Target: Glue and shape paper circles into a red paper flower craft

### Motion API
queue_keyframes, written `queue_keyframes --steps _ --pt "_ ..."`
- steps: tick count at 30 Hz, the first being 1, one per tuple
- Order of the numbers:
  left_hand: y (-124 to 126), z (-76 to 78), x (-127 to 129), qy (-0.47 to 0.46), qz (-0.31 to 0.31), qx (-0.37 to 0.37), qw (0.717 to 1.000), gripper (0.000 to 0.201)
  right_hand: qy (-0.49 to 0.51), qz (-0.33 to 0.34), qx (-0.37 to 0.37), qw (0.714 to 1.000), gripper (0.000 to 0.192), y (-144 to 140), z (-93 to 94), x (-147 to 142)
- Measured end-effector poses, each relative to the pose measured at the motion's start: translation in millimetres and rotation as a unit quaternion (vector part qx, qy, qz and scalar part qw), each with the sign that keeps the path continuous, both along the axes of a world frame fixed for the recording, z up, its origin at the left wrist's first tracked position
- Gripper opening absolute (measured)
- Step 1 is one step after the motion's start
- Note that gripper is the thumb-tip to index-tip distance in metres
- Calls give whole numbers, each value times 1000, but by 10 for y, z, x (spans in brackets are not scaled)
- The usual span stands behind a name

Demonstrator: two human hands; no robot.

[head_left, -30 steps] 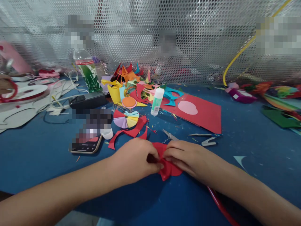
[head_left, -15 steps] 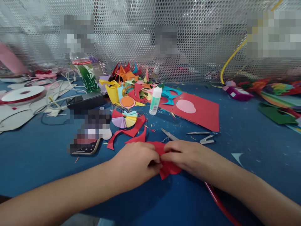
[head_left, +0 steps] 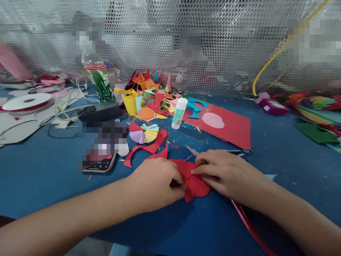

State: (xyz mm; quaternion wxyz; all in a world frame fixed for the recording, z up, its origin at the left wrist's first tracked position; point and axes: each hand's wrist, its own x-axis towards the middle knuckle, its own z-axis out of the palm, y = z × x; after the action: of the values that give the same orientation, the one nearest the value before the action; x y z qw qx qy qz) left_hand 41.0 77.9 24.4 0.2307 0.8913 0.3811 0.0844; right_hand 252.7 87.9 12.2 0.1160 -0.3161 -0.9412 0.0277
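Observation:
A red paper cutout (head_left: 197, 185) with a scalloped edge and a crease lies low over the table between my hands. My left hand (head_left: 162, 183) is closed, its thumb and fingers pinching the cutout's left side. At the upper right of the same paper, my right hand (head_left: 220, 169) has its fingers bent together on the creased part. Scissors (head_left: 192, 150) lie just behind, partly covered by the right hand. Red paper scraps (head_left: 157, 142) are beyond my left hand, next to a multicoloured pleated paper disc (head_left: 144, 135).
A glue stick (head_left: 179, 113) stands upright, with a white cap (head_left: 123, 148) beside a phone (head_left: 103, 164). Coloured scraps (head_left: 146, 85) pile at the back. Red sheets (head_left: 237, 129) lie right; a bottle (head_left: 99, 81), power adapter (head_left: 99, 112) and ribbon spool (head_left: 28, 103) left.
My right hand has shifted a little to the right, uncovering more of the red cutout, which now looks flatter with its crease showing. The left hand keeps its pinch.

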Motion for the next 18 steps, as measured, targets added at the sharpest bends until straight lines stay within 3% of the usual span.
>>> queue_keyframes --steps 6,10,18 --pt "26 9 7 -3 14 -31 999 19 67 -46 -61 995 20 1 31 -40" --pt "39 3 6 -13 25 -60 998 16 49 -8 -125 991 11 -10 21 -89" --pt "39 14 20 -29 55 -38 997 17 50 -22 -99 994 14 -58 19 -142"
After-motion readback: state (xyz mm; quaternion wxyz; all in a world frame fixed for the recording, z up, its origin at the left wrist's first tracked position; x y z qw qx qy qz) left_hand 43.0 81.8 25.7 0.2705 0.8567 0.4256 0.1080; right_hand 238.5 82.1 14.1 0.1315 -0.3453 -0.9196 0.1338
